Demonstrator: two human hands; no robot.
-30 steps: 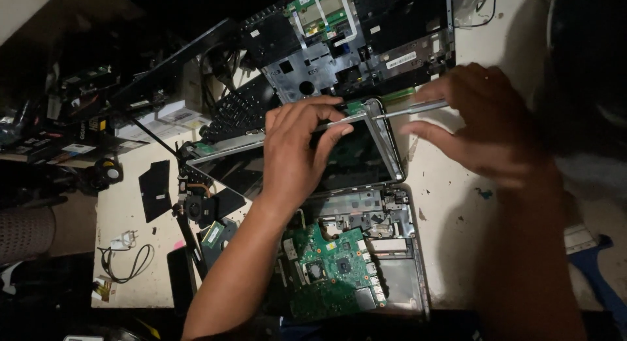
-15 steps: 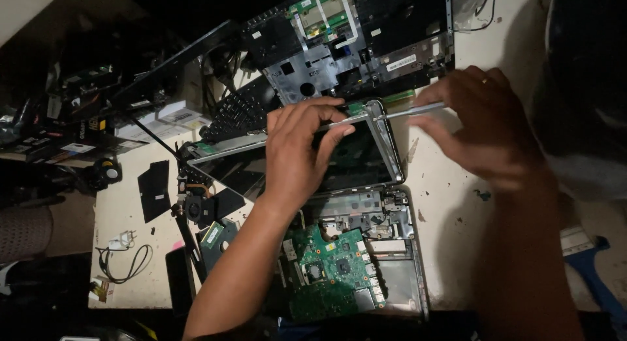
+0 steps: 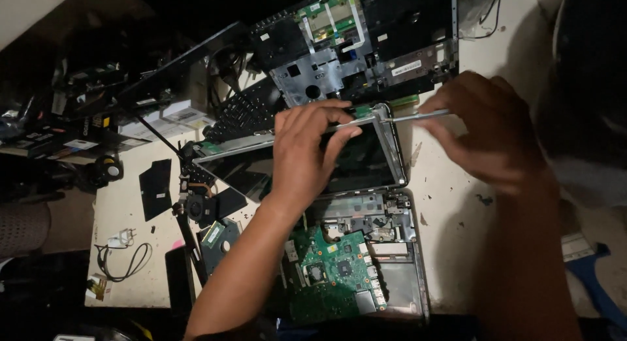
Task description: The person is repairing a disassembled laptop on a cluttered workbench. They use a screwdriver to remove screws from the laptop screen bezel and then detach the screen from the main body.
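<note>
From the head camera, the left hand (image 3: 307, 151) lies over a laptop screen panel (image 3: 366, 161), its fingers curled around the panel's top metal edge. The right hand (image 3: 486, 135) pinches a thin silver tool (image 3: 418, 116) whose tip meets the panel's upper right corner. The panel rests flat on the pale table (image 3: 450, 249), just above an opened laptop base with a green circuit board (image 3: 336, 262). Another stripped laptop shell (image 3: 366, 47) lies beyond the panel.

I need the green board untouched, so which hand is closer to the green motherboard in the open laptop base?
Left. The left hand grips the screen panel just above the green motherboard; the right hand holds a thin metal tool farther up and right.
</note>
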